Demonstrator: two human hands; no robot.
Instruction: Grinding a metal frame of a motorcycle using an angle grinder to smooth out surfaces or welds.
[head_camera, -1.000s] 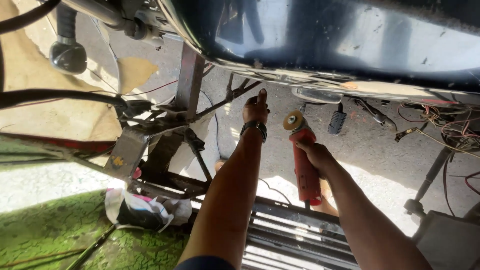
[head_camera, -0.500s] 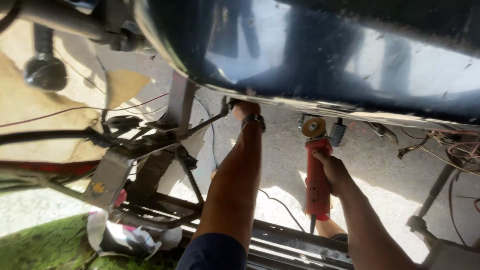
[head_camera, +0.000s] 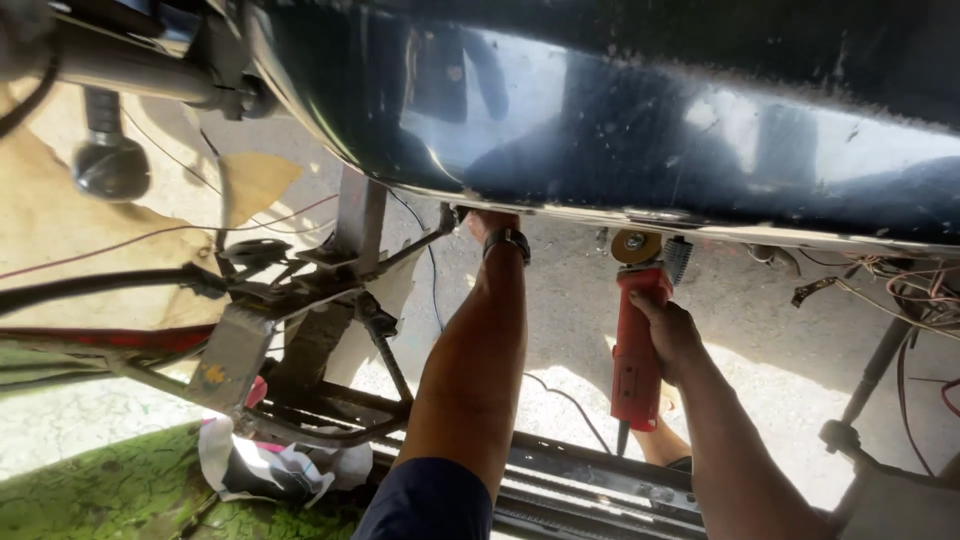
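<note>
My right hand (head_camera: 668, 335) clenches the red angle grinder (head_camera: 636, 340), disc up just under the dark glossy tank (head_camera: 600, 130) edge. My left hand (head_camera: 492, 222) reaches beneath that rim, fingers hidden. I should keep the disc steady and clear of my wrist.

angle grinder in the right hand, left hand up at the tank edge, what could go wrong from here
1. The left hand is tucked under the rim of the dark tank, close to the disc of the red angle grinder; a slip sideways could reach the fingers or wrist.
2. The right hand alone grips the grinder, so a kickback might be hard to hold.
3. The loose wires hanging right of the disc could snag or be cut.
</note>
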